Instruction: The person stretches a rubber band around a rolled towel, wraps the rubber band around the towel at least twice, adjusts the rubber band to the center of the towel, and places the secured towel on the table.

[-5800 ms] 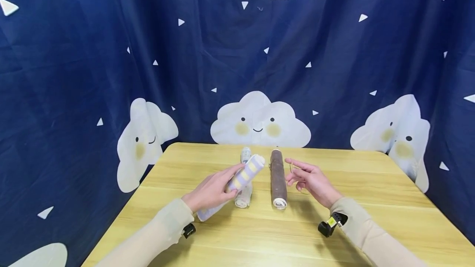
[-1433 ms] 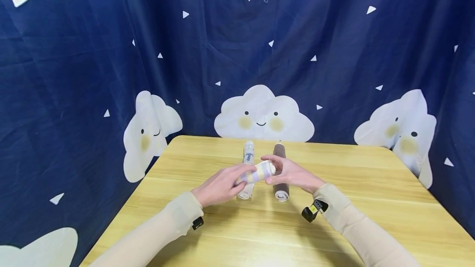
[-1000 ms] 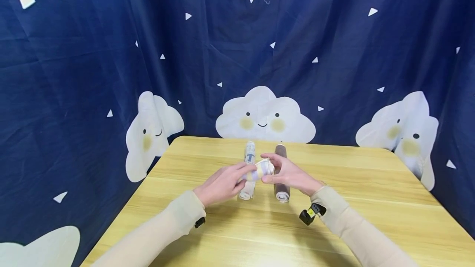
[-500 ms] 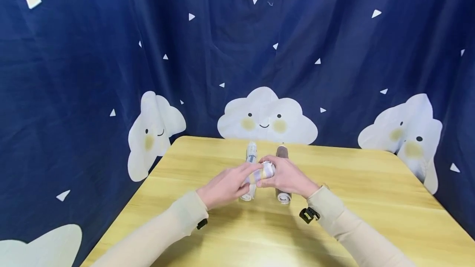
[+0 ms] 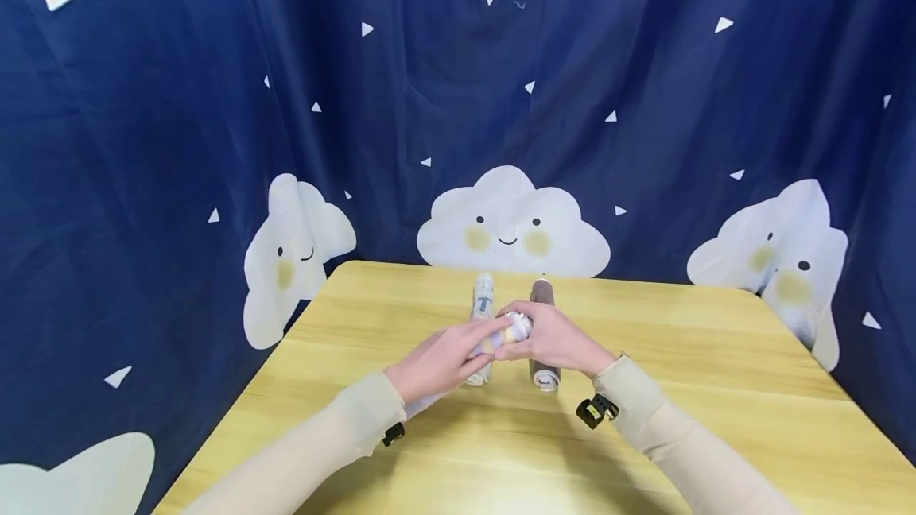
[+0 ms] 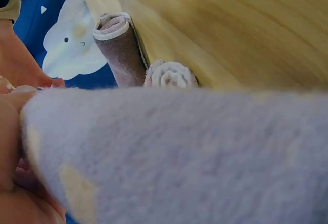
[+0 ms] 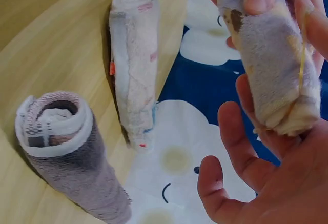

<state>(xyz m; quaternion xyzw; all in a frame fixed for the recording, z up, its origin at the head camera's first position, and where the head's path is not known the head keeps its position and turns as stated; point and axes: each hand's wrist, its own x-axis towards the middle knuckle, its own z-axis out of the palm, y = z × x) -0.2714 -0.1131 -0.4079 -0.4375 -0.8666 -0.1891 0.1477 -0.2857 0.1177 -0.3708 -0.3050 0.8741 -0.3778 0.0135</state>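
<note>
You have a soft striped roll [image 5: 517, 328] in both hands, up over the table [image 5: 680, 396]. Your left hand [image 5: 444, 354] is wrapped round it, and in the right wrist view your left thumb lies on top of the fuzzy cloth. Your right hand [image 5: 554, 338] holds the far end, with the thumb and some fingers bent around it and two other fingers sticking out. A thin yellow band [image 7: 302, 55] runs from one fingertip down to that end of the roll. I can't tell if it goes all the way around.

Two more rolls lie on the table, side by side and not touching. The white roll [image 5: 483, 303] is on the left, and the brown roll [image 5: 547, 376] is on the right, partly behind your right hand. Past the table hangs a dark blue curtain [image 5: 458, 86] with smiling clouds.
</note>
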